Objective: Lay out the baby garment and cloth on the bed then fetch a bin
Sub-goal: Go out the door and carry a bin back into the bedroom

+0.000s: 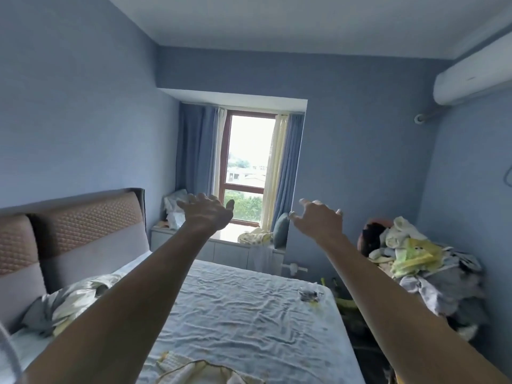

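Both my arms stretch forward above the bed [249,322], which has a wrinkled pale blue sheet. My left hand [206,210] is raised in front of the window, fingers apart and empty. My right hand [318,217] hovers at the same height, fingers spread and empty. At the bed's near edge lies a pale garment with yellow trim [199,371], partly cut off by the frame. A small dark patterned cloth [309,295] rests near the bed's right edge. No bin is in view.
A heap of clothes [415,261] is piled at the right against the wall. A crumpled pillow [74,297] lies by the padded headboard [83,225]. The window seat [249,239] holds fabric and a cushion. An air conditioner [471,81] hangs high on the right.
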`<state>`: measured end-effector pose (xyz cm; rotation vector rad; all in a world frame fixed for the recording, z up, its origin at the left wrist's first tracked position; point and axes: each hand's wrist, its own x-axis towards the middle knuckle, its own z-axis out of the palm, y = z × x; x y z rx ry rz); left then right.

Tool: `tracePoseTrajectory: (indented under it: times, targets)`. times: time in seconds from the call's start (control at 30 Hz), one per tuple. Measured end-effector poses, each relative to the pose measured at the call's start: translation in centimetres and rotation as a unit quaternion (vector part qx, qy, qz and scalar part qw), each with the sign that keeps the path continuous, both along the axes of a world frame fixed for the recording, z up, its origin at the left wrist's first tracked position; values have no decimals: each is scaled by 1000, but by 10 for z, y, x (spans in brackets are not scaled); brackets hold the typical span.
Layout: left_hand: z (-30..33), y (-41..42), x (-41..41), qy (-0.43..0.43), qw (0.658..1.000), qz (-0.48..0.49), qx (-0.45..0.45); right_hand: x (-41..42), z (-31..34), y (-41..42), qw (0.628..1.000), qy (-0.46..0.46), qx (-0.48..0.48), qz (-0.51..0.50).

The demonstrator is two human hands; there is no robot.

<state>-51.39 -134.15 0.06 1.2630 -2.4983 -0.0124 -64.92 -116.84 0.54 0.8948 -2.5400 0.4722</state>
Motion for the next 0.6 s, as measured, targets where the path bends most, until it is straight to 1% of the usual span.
tracePoseTrajectory:
  times: [0.1,0.2,0.37,0.47,0.53,0.6]
  targets:
    - [-4,0,-12,4,1000,-15,-11,-8,-4,10,1000,1,-6,-15]
    - [-7,15,-31,6,998,-65,-11,-19,-13,31,999,13,-2,-35]
    - [-22,54,-78,9,986,-160,-35,-42,-28,96,990,-6,3,-140]
    - [-35,101,-109,18,971,-238,-23,-49,-38,145,978,5,3,-209]
    - [-44,148,-134,33,955,-295,-8,-50,-42,182,965,22,20,-261]
    - [-50,203,-154,39,938,-344,9,-48,-47,227,950,17,40,-311]
